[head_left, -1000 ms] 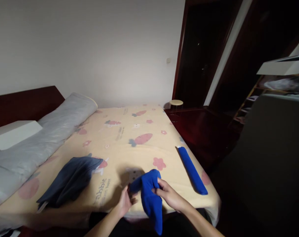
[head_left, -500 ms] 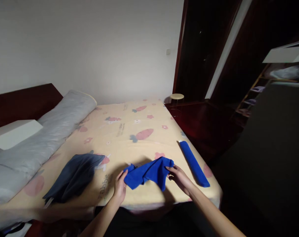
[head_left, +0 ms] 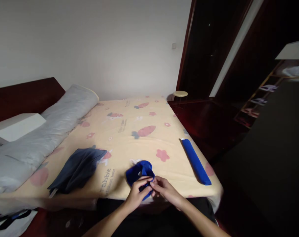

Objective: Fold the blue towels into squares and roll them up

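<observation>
A bright blue cloth point(head_left: 136, 173) is bunched up at the near edge of the bed, its upper part curling over in a loop. My left hand point(head_left: 138, 190) grips it from the left with thumb and fingers. From the right, my right hand point(head_left: 163, 188) pinches the same cloth, and the fingertips of both hands meet. The part between the fingers is hidden. To the right lies a long, narrow folded blue cloth point(head_left: 195, 161). On the left a dark grey-blue cloth point(head_left: 79, 169) is spread loosely, with a small white tag at its near corner.
The bed point(head_left: 122, 138) has a cream sheet with carrot and flower prints. A long grey roll point(head_left: 58, 118) and a white box point(head_left: 21, 125) lie along the headboard point(head_left: 28, 95). Beyond the right edge stand a round stool point(head_left: 180, 93) and a shelf with shoes point(head_left: 259, 101).
Both hands have come together, and the blue cloth stretched between them is now gathered into a bunch. The view has shifted slightly. The other cloths lie where they were.
</observation>
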Demonstrator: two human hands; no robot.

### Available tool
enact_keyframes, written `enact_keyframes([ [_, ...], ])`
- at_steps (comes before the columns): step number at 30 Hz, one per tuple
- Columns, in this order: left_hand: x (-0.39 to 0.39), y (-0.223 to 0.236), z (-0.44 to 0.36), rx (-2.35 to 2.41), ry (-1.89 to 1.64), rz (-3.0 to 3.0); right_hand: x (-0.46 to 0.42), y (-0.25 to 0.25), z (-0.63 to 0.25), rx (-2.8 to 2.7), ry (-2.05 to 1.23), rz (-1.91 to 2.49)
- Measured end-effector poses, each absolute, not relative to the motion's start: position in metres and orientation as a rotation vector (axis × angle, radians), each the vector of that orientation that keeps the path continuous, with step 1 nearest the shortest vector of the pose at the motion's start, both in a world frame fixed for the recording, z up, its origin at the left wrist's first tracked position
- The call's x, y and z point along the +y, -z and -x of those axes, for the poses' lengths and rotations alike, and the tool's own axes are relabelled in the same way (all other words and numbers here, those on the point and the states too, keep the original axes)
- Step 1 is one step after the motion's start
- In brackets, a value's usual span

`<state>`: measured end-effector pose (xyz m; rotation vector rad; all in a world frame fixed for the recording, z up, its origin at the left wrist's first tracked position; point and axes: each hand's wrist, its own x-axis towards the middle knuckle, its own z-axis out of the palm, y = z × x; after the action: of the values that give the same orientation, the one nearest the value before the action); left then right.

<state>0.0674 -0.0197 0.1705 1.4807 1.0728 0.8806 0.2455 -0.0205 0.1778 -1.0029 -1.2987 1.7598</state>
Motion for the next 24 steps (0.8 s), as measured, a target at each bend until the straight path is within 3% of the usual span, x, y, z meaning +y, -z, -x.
enact_keyframes([
  [6, -0.021, -0.172, -0.066, 0.968, -0.807, -1.416, -0.014, -0.159, -0.249, -1.248, -1.699, 1.044],
  [13, -0.014, -0.168, -0.064, 1.161, -0.865, -1.303, -0.015, -0.164, -0.250, -1.280, -1.587, 1.087],
  [24, -0.012, -0.161, -0.065, 1.080, -0.787, -1.169, -0.008, -0.164, -0.256, -1.203, -1.630, 1.067],
])
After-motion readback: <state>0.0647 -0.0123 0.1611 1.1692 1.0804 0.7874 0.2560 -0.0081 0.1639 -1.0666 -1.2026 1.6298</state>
